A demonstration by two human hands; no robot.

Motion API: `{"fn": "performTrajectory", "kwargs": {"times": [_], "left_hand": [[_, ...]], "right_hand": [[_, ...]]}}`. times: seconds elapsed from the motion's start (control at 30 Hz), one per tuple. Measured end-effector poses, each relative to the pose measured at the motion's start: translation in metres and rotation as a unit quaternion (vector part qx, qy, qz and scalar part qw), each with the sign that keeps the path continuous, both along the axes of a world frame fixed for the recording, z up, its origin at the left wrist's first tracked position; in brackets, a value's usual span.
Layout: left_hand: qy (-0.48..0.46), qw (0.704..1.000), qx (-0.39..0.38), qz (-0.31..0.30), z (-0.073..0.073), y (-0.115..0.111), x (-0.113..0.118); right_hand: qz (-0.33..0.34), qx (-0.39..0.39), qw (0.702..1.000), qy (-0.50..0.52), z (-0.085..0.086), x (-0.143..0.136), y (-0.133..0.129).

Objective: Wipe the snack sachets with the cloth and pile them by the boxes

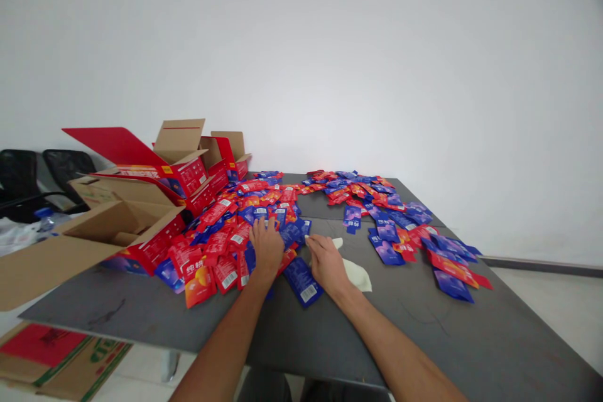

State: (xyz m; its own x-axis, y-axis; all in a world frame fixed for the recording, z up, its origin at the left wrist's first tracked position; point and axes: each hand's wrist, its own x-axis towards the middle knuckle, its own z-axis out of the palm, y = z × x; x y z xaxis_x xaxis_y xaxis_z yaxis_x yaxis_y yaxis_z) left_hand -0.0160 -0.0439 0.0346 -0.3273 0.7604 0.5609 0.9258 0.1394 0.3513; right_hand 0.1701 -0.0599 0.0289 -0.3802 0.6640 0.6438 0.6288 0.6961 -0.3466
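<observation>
My left hand (267,246) reaches over the right side of a heaped pile of red and blue pouches (221,242), fingers stretched out and touching those beneath. My right hand (326,264) is closed on a pale cream cloth (357,275), whose edges show on both sides of the fingers. Just in front of my wrists, between the hands, a blue pouch (304,281) lies flat with its barcode upward. Other blue pouches (293,232) rest between my fingertips, partly hidden by the hands.
Open red cardboard boxes (157,251) stand along the table's left side, flaps spread. More pouches (386,232) lie in a curve along the back and right of the dark table (377,333). A bottle (47,218) and black chairs (68,173) are at left, flattened cartons (56,358) below.
</observation>
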Motion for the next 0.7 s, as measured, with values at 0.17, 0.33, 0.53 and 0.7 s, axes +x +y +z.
{"fn": "performTrajectory", "kwargs": {"times": [0.17, 0.33, 0.53, 0.7], "left_hand": [[-0.008, 0.996, -0.018, -0.087, -0.006, 0.012, 0.027], [-0.002, 0.983, -0.045, -0.177, -0.008, 0.034, 0.076], [-0.026, 0.943, -0.122, -0.307, -0.015, 0.067, 0.133], [-0.041, 0.911, -0.166, -0.375, -0.025, 0.098, 0.17]], "right_hand": [[-0.059, -0.01, 0.998, 0.009, 0.0, 0.008, 0.006], [-0.14, -0.016, 0.99, 0.029, -0.006, 0.024, 0.022], [-0.217, -0.06, 0.974, 0.025, -0.01, 0.054, 0.038], [-0.273, -0.072, 0.959, 0.012, -0.007, 0.08, 0.046]]}}
